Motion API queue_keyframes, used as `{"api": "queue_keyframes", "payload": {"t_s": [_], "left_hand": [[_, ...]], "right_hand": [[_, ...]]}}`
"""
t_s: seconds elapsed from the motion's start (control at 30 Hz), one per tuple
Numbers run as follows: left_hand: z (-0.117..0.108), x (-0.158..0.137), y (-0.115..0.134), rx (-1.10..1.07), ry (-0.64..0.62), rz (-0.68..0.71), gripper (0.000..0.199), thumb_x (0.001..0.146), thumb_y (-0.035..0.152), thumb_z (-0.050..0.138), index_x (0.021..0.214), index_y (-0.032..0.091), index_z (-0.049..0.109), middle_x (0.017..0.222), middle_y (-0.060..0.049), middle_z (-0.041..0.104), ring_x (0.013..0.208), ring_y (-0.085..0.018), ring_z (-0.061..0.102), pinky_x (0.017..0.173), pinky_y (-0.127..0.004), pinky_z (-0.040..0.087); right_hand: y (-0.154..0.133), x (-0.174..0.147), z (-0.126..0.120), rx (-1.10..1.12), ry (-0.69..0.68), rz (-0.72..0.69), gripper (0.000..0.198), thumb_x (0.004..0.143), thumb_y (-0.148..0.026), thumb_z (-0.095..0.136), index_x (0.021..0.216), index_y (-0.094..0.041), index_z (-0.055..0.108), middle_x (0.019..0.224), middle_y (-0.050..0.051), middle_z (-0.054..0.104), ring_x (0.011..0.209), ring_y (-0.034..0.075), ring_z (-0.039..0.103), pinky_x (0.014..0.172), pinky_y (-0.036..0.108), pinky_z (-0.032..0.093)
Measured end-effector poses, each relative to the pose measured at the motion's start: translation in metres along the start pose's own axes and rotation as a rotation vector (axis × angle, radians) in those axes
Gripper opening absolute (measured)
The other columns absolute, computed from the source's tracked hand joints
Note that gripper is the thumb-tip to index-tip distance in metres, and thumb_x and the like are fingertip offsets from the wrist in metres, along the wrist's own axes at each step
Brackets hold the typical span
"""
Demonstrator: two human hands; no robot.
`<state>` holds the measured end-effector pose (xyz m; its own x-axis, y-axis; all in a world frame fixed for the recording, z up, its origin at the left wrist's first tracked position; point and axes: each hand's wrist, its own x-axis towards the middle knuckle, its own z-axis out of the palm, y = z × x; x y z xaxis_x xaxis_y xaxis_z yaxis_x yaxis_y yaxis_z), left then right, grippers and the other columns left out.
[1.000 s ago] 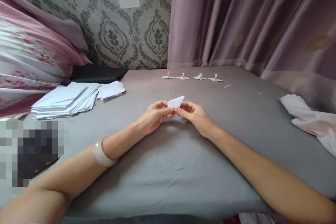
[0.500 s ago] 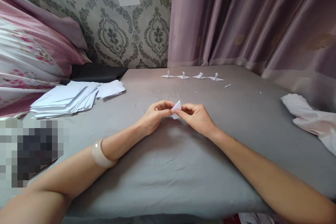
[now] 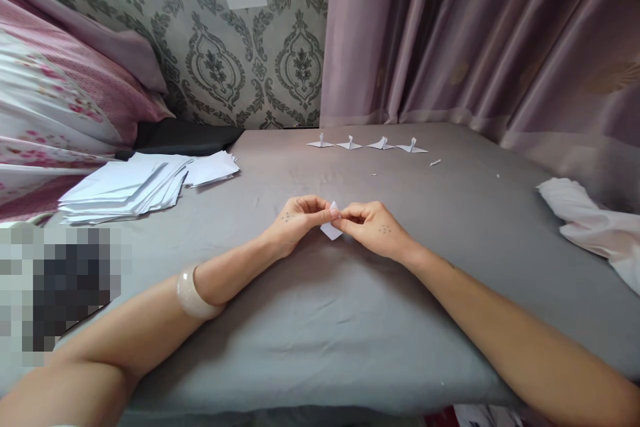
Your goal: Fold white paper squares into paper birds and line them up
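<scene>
Between my two hands is a small piece of folded white paper (image 3: 331, 231), held just above the grey cloth. My left hand (image 3: 305, 215) pinches it from the left, its thumb lying across the paper's middle. From the other side, the thumb and fingers of my right hand (image 3: 367, 221) close on its right edge. One paper point sticks up above the fingertips and a wider part hangs below them. The fingers cover the paper's middle. Farther back stands a row of several folded paper cranes (image 3: 349, 143).
A stack of white paper sheets (image 3: 125, 188) lies at the left, a smaller pile (image 3: 213, 169) beside it. Behind them is a black cloth (image 3: 185, 137). A paper scrap (image 3: 435, 163) lies right of the cranes. Crumpled white fabric (image 3: 590, 220) rests at the right edge.
The folded paper has turned and come slightly lower, more of it now hanging beneath the fingers. My left thumb has moved across it, and both hands have shifted slightly.
</scene>
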<state>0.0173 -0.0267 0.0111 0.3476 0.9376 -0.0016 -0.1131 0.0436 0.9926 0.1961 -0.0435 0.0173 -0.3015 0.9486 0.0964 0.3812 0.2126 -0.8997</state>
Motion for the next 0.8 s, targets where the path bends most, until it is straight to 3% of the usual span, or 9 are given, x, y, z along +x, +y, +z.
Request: {"api": "queue_keyframes", "payload": {"t_s": [0.1,0.23,0.33,0.43,0.6,0.8], "left_hand": [[-0.001,0.000,-0.002,0.041,0.015,-0.017,0.026,0.070,0.039,0.078,0.067,0.016,0.067,0.063,0.000,0.060,0.059,-0.010,0.050,0.060,-0.024,0.035],[-0.001,0.001,-0.002,0.039,0.038,-0.048,0.033,0.071,0.045,0.075,0.062,0.015,0.065,0.055,0.001,0.054,0.052,-0.009,0.046,0.054,-0.025,0.032],[-0.002,0.003,-0.001,-0.001,0.001,-0.079,0.040,0.076,0.054,0.067,0.068,0.014,0.069,0.063,-0.004,0.062,0.058,-0.013,0.054,0.056,-0.026,0.037],[-0.003,0.003,0.001,0.079,0.001,-0.123,0.048,0.078,0.060,0.062,0.068,0.013,0.070,0.058,-0.004,0.059,0.052,-0.011,0.049,0.050,-0.025,0.031],[-0.006,0.005,0.002,0.182,-0.001,-0.172,0.033,0.065,0.046,0.078,0.066,0.015,0.068,0.051,0.001,0.050,0.047,-0.007,0.038,0.048,-0.024,0.022],[-0.009,0.008,-0.001,0.200,-0.050,-0.180,0.031,0.067,0.043,0.076,0.074,0.013,0.069,0.053,0.002,0.050,0.048,-0.006,0.038,0.048,-0.022,0.024]], "right_hand": [[-0.001,0.000,-0.001,0.046,-0.060,0.042,0.028,0.076,-0.048,0.064,0.069,-0.022,0.072,0.055,-0.003,0.053,0.051,0.011,0.042,0.049,0.026,0.031],[-0.006,0.000,-0.001,0.183,-0.129,0.095,0.029,0.075,-0.045,0.064,0.060,-0.021,0.068,0.056,-0.001,0.054,0.054,0.011,0.045,0.053,0.027,0.037],[-0.007,0.002,-0.003,0.254,-0.102,0.180,0.024,0.071,-0.043,0.067,0.063,-0.020,0.070,0.058,-0.001,0.055,0.055,0.010,0.044,0.056,0.026,0.038],[-0.005,0.004,-0.006,0.278,-0.045,0.222,0.025,0.070,-0.044,0.068,0.069,-0.019,0.073,0.056,-0.002,0.052,0.053,0.009,0.040,0.054,0.026,0.035],[-0.003,0.006,-0.010,0.278,0.004,0.238,0.030,0.068,-0.047,0.070,0.060,-0.018,0.068,0.054,-0.003,0.047,0.054,0.009,0.039,0.053,0.026,0.033],[0.001,0.008,-0.012,0.242,0.037,0.232,0.027,0.067,-0.045,0.072,0.069,-0.018,0.072,0.057,-0.002,0.053,0.055,0.009,0.041,0.054,0.025,0.035]]}}
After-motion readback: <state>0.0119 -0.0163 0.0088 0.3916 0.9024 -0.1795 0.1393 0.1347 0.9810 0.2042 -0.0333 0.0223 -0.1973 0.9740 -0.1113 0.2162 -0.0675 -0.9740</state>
